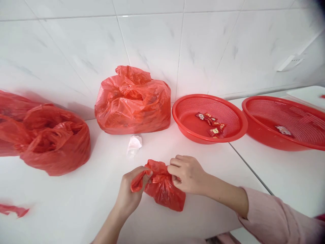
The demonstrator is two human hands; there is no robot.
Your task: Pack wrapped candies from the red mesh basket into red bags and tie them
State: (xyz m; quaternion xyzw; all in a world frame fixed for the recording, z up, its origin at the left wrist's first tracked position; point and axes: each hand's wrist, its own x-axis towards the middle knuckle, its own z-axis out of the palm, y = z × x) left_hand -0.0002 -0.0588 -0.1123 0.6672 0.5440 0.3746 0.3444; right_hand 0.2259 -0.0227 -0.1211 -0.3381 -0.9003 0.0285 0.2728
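Note:
A small red plastic bag lies on the white tabletop, gathered and twisted near its top. My left hand grips one handle of the bag, with the loop of red plastic folded over between thumb and fingers. On the other side my right hand is closed on the bag's gathered neck, fingers curled and pinching the plastic. What the small bag holds is hidden. Just beyond my hands lies a crumpled piece of white paper.
A large full red bag stands against the tiled wall, with another red bag at left. A red basket holds several small packets. A second red basket stands beside it. A red plastic strip lies front left.

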